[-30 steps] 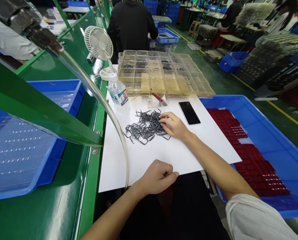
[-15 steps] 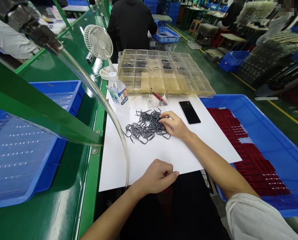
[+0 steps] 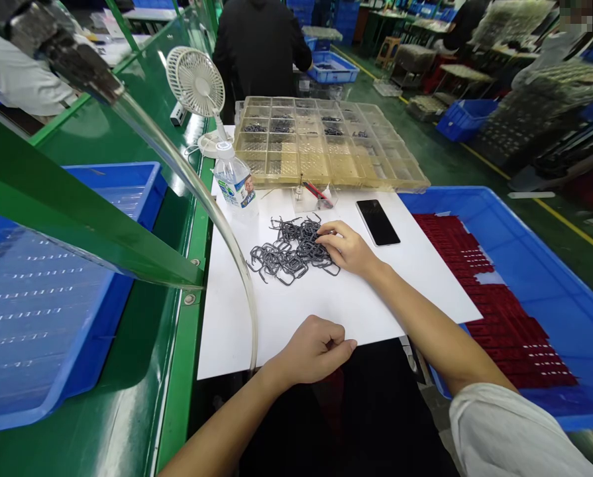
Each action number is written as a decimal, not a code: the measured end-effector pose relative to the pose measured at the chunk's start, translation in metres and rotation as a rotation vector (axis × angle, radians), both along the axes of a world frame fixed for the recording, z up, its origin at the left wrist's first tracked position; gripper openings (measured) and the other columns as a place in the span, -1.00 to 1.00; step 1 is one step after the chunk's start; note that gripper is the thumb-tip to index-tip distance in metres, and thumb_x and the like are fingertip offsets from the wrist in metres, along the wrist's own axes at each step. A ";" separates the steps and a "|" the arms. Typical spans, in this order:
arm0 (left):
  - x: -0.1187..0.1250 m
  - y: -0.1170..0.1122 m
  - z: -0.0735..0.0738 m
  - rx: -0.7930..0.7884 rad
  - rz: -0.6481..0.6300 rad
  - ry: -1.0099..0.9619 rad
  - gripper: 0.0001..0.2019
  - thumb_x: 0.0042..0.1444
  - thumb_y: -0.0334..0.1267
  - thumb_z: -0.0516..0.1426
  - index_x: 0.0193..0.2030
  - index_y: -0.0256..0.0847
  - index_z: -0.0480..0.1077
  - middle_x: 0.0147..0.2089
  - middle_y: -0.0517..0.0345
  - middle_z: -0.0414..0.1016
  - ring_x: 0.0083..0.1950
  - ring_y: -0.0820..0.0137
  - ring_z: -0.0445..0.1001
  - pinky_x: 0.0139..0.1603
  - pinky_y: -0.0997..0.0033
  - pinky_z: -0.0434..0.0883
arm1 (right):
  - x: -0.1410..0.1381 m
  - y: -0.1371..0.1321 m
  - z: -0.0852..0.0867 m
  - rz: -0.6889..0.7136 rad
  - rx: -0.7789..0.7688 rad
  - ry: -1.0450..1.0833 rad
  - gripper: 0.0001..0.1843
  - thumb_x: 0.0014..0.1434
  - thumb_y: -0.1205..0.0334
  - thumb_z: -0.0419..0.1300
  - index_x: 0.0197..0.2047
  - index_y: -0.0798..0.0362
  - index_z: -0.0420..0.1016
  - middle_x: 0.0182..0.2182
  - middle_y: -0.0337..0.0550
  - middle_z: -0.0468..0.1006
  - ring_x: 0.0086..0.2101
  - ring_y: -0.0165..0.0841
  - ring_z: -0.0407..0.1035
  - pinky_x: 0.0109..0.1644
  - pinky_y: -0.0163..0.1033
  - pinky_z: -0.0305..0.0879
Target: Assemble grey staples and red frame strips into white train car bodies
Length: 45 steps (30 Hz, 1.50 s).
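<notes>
A loose, tangled pile of dark grey bent loops (image 3: 281, 260), like small open rings or hooks, lies on the white sheet (image 3: 376, 291). At the pile's right edge is my right hand (image 3: 346, 248), its thumb and forefinger curled together on the loops. Which single loop they pinch is hard to make out. My left hand (image 3: 316, 351) rests at the near edge of the sheet as a loose fist, thumb along the side, with nothing seen in it. Its palm side is hidden.
Behind the pile stand a plastic bottle (image 3: 234, 182), a small box with a red-handled tool (image 3: 316, 192) and a compartment tray (image 3: 326, 149). A phone (image 3: 378, 222) lies right. A clear hose (image 3: 226, 232) arches at left. A blue bin (image 3: 539, 278) holds red pieces. A co-worker (image 3: 259, 53) sits ahead.
Both hands and the pile hold nearly the same positions. Only the camera view has shifted very slightly.
</notes>
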<state>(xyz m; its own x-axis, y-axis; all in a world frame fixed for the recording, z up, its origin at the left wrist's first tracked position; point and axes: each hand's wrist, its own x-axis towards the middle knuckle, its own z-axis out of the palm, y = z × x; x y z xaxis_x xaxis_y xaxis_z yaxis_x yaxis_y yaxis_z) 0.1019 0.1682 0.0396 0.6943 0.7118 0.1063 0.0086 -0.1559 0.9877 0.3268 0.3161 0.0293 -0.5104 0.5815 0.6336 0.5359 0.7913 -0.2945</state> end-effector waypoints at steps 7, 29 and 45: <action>0.000 -0.001 -0.001 0.013 0.000 -0.009 -0.53 0.34 -0.26 0.18 -0.54 -0.13 0.03 -0.59 0.39 0.00 -0.53 0.52 -0.03 -0.46 0.36 0.02 | -0.001 0.000 0.000 0.016 0.022 0.010 -0.71 0.56 0.35 0.12 0.10 -0.10 0.66 0.08 0.05 0.61 0.04 -0.13 0.58 0.05 0.05 0.66; -0.001 -0.001 -0.003 0.033 0.007 -0.016 -0.53 0.34 -0.28 0.19 -0.54 -0.14 0.04 -0.59 0.40 0.01 -0.53 0.53 -0.02 -0.46 0.38 0.02 | -0.001 0.000 0.002 0.002 0.102 -0.026 -0.67 0.55 0.42 0.07 0.07 -0.08 0.63 0.05 0.03 0.62 0.00 -0.19 0.60 -0.01 -0.03 0.68; -0.001 0.000 -0.002 0.014 -0.003 -0.023 -0.54 0.34 -0.28 0.18 -0.53 -0.14 0.05 -0.59 0.40 0.02 -0.53 0.52 -0.03 -0.46 0.38 0.01 | -0.001 0.001 0.000 0.015 0.086 -0.010 -0.61 0.49 0.49 0.05 0.06 -0.07 0.64 0.06 0.02 0.61 0.03 -0.18 0.59 0.03 -0.02 0.67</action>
<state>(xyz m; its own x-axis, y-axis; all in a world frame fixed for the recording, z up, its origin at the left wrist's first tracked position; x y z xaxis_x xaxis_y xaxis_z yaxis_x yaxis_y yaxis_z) 0.1013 0.1678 0.0375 0.6934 0.7083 0.1320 -0.0144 -0.1695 0.9854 0.3261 0.3167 0.0293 -0.5246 0.5177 0.6759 0.5266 0.8211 -0.2201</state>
